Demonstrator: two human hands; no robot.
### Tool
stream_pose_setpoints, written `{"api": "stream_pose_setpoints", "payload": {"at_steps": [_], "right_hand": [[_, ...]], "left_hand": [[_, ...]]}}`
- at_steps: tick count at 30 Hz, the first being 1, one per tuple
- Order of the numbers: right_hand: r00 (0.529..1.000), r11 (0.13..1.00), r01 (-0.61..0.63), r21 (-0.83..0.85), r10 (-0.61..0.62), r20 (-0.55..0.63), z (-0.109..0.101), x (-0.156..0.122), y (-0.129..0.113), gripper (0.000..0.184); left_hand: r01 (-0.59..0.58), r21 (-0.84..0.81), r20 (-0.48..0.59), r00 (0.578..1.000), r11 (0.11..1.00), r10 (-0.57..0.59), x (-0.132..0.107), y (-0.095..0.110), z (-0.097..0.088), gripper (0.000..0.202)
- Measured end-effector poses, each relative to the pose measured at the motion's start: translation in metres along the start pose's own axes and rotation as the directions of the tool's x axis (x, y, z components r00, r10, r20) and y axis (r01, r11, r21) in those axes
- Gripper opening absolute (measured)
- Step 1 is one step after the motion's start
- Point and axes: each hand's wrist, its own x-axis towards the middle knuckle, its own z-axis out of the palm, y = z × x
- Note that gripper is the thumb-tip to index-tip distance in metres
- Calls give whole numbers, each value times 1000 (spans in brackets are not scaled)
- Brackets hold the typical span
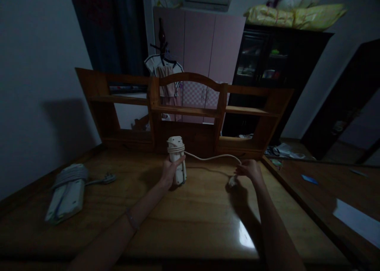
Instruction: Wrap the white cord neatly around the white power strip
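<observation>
My left hand (170, 171) grips a white power strip (177, 157) and holds it upright on the wooden desk (190, 219); a few turns of its white cord are wound around the upper part. The loose cord (213, 157) arcs to the right to my right hand (249, 170), which pinches it near the plug end (232, 181) just above the desk.
A second power strip with its cord wound on it (67, 192) lies at the desk's left, its plug (108, 178) beside it. A wooden shelf unit (184, 110) stands along the desk's back edge. Another dark table (326, 191) with papers adjoins on the right.
</observation>
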Motion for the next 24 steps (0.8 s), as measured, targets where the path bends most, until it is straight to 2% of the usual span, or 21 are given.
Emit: {"api": "stream_pose_setpoints", "payload": {"at_steps": [3, 5, 6, 9, 14, 16, 18, 19, 21, 22, 24], "right_hand": [[977, 996, 40, -74, -54, -206, 4, 0, -8, 19], [935, 987, 67, -149, -114, -336, 9, -1, -12, 29], [922, 982, 75, -173, -135, -363, 11, -2, -13, 36], [918, 976, 103, -190, -167, -360, 21, -3, -10, 54], [933, 973, 90, -213, -157, -323, 32, -5, -1, 73], [938, 970, 57, -236, -133, -320, 30, -8, -7, 79], [914, 966, 60, -252, -155, -376, 26, -14, -23, 80], [886, 961, 99, -257, -203, -418, 23, -18, -33, 77], [811, 927, 257, -273, -361, -460, 18, -28, -57, 68], [777, 889, 361, -281, -453, -436, 17, -33, -69, 63], [718, 785, 556, -275, -620, -316, 19, -44, -90, 52]], "left_hand": [[37, -15, 3, 999, 999, -37, 5, -1, -4, 59], [63, -24, 29, 998, 998, -62, 6, 0, -4, 59], [77, -30, 52, 996, 997, -75, 6, 0, -4, 58], [138, -44, 156, 979, 990, -129, 2, 2, -1, 55], [264, -30, 350, 906, 964, -238, -10, 6, 2, 48], [311, -31, 422, 866, 950, -270, -14, 8, 1, 48], [364, -35, 495, 815, 931, -300, -17, 10, 1, 49], [386, -35, 526, 791, 922, -312, -18, 11, 1, 48], [411, -34, 568, 758, 911, -321, -22, 13, 2, 47], [413, -33, 581, 749, 910, -319, -24, 14, 3, 45], [401, -33, 600, 741, 915, -303, -27, 15, 5, 42]]}}
